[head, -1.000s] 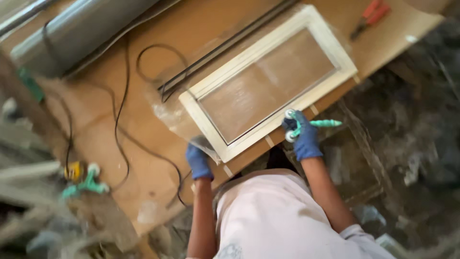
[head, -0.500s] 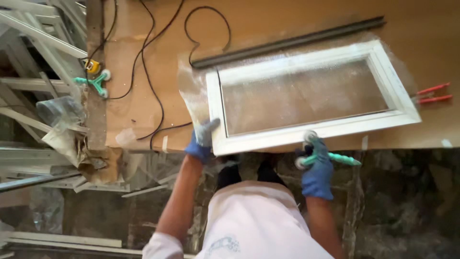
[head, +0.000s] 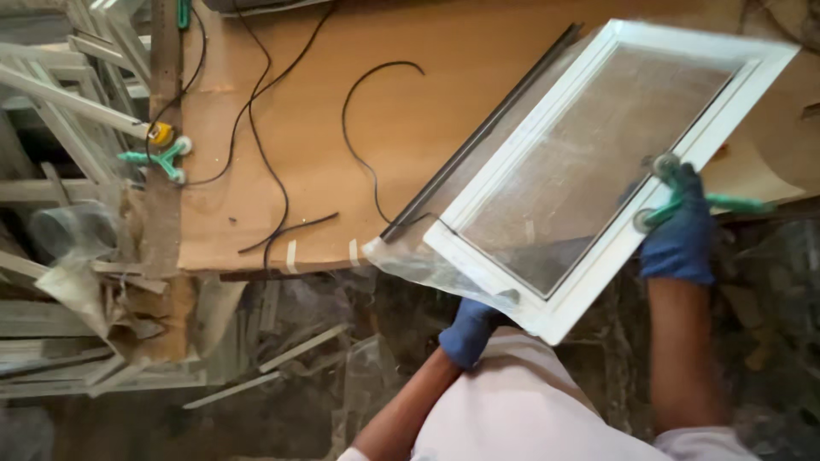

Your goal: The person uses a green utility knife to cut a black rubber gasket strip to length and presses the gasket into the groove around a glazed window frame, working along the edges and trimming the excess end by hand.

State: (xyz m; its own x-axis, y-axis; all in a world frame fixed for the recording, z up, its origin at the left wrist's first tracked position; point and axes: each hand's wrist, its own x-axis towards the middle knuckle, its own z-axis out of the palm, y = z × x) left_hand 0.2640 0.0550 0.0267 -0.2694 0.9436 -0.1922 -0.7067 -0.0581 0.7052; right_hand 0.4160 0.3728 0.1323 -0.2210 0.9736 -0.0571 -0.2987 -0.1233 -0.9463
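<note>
The bench (head: 359, 128), a broad brown board, now fills the upper part of the view at a new slant; half a second ago its front edge ran level across the picture. The white glazed window frame (head: 598, 162) has swung with it: it lay flat and square to the bench edge before, and now sits turned diagonally, its near corner reaching out past the bench edge toward the person, its far end cut off at the right border. The long dark strip (head: 483, 137) lies beside the frame's left side. A clear plastic sheet (head: 410, 265) hangs off under the frame's near corner and is hard to trace against the rubble below. Loose black cables (head: 265, 162) curl over the bench.

The right hand (head: 679, 230), in a blue glove, is raised over the frame's right rail, its grip closed around a green-handled roller tool (head: 683, 201) whose two small wheels rest on the frame; the handle end blurs into the background. The left hand (head: 470, 329), also gloved in blue, is tucked under the frame's near corner, forearm bent up from below; its fingers are hidden by the frame, so how tightly its grip closes cannot be told. A second green tool (head: 158, 158) lies at the bench's left edge.
</note>
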